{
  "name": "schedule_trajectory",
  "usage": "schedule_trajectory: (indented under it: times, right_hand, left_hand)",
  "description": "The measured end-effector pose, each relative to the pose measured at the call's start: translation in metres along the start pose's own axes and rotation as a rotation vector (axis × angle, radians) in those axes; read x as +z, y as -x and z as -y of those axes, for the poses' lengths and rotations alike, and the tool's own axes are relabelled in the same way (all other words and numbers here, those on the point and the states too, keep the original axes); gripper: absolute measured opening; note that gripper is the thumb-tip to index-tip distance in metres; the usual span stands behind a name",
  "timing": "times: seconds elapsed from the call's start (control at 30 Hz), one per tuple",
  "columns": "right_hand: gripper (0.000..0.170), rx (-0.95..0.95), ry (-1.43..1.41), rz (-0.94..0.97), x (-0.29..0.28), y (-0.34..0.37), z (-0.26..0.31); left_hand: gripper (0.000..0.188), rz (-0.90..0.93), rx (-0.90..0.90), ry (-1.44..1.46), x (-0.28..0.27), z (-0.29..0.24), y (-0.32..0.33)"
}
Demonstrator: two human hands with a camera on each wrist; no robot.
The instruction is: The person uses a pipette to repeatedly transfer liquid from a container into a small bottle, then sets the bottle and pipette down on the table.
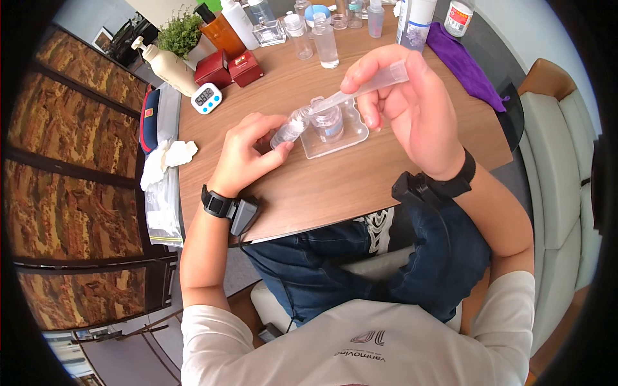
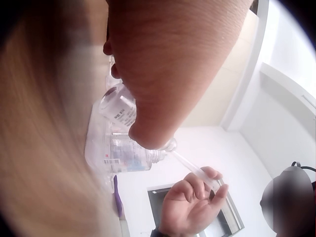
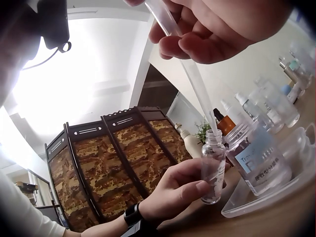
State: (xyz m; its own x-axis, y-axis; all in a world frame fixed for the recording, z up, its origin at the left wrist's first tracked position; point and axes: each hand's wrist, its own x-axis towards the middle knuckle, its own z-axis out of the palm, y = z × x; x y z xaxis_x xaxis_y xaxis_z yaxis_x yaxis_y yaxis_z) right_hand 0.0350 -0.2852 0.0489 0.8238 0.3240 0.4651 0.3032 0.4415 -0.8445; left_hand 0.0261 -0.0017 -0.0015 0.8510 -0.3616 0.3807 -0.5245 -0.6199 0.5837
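Observation:
My left hand (image 1: 248, 154) grips a small clear bottle (image 3: 213, 173), tilted in the head view with its open neck toward the right. Between thumb and fingers, my right hand (image 1: 428, 119) pinches a translucent plastic dropper (image 1: 383, 78) by its bulb end. The dropper slants down to the left, and its thin tip is at the mouth of the small bottle. Just right of that bottle, an open clear jar (image 3: 264, 170) with a blue-and-white label stands on a clear plastic tray (image 1: 314, 153). Fingers hide part of the small bottle.
Clear bottles, including a filled one (image 1: 326, 48), line the back of the table (image 1: 309, 199). A timer (image 1: 206, 98), red boxes (image 1: 245, 68), a pump bottle (image 1: 166, 67) and a plant (image 1: 180, 35) stand at back left. A purple cloth (image 1: 465, 67) lies at right, crumpled tissue (image 1: 168, 161) at left.

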Motion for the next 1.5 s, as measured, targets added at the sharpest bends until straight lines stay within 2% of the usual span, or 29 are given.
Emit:
schedule_trajectory:
  times: [0.07,0.17,0.2,0.23,0.3,0.37,0.47,0.57,0.63,0.7,0.77,0.87,0.93,1.03,1.2,1.3,1.37,1.5]
  right_hand:
    - [0.034,0.000,0.016,0.031,-0.001,0.000,0.003]
    - [0.030,0.099,0.157,0.052,0.004,-0.004,0.014]
    - [0.027,0.115,0.123,0.049,0.004,-0.005,0.014]
    - [0.027,0.141,0.139,0.079,0.007,-0.007,0.017]
    - [0.029,0.159,0.045,-0.038,0.014,-0.011,0.025]
    - [0.032,0.161,0.044,-0.016,0.005,-0.010,0.025]
    - [0.029,-0.019,-0.109,-0.088,-0.016,-0.002,0.021]
    - [0.027,-0.050,0.072,-0.016,-0.029,0.001,0.013]
    - [0.025,-0.020,0.062,-0.021,-0.028,-0.005,0.004]
    - [0.022,0.130,0.056,-0.049,-0.019,-0.008,-0.003]
    - [0.019,0.180,0.058,-0.053,-0.005,-0.011,-0.012]
    - [0.016,0.341,0.229,0.024,0.007,-0.010,-0.023]
    - [0.015,0.333,0.233,0.036,0.011,-0.011,-0.026]
    - [0.013,0.316,0.229,0.044,0.012,-0.012,-0.027]
    - [0.011,0.341,0.206,0.039,0.011,-0.013,-0.026]
    - [0.018,0.321,0.268,0.047,0.011,-0.012,-0.026]
    - [0.032,0.341,0.157,0.021,0.008,-0.014,-0.026]
    - [0.045,0.364,0.156,-0.001,0.010,-0.015,-0.028]
  left_hand:
    - [0.033,-0.011,0.014,0.010,0.000,-0.001,0.001]
    - [0.034,-0.020,0.046,-0.001,-0.004,-0.004,0.001]
    - [0.033,-0.036,0.062,0.011,-0.005,-0.004,0.001]
    - [0.033,-0.055,0.079,0.030,-0.005,-0.003,0.001]
    - [0.032,-0.086,0.089,0.056,-0.005,-0.001,0.002]
    - [0.035,-0.083,0.119,0.067,-0.004,0.005,0.002]
    - [0.034,-0.098,0.104,0.102,-0.003,0.007,0.003]
    - [0.032,-0.095,0.086,0.127,-0.001,0.012,0.004]
    - [0.033,-0.090,0.101,0.120,-0.002,0.015,0.004]
    - [0.033,-0.086,0.079,0.120,-0.003,0.014,0.004]
    - [0.033,-0.081,0.066,0.111,-0.003,0.016,0.003]
    - [0.034,-0.070,0.079,0.097,-0.002,0.016,0.004]
    - [0.034,-0.045,0.031,0.126,-0.004,0.014,0.003]
    - [0.034,-0.044,0.069,0.100,-0.003,0.016,0.002]
    - [0.033,-0.033,0.032,0.117,-0.003,0.014,0.003]
    - [0.033,-0.030,0.025,0.133,-0.002,0.012,0.003]
    - [0.032,-0.020,0.011,0.142,-0.002,0.012,0.002]
    - [0.032,-0.005,0.047,0.109,-0.004,0.010,0.001]
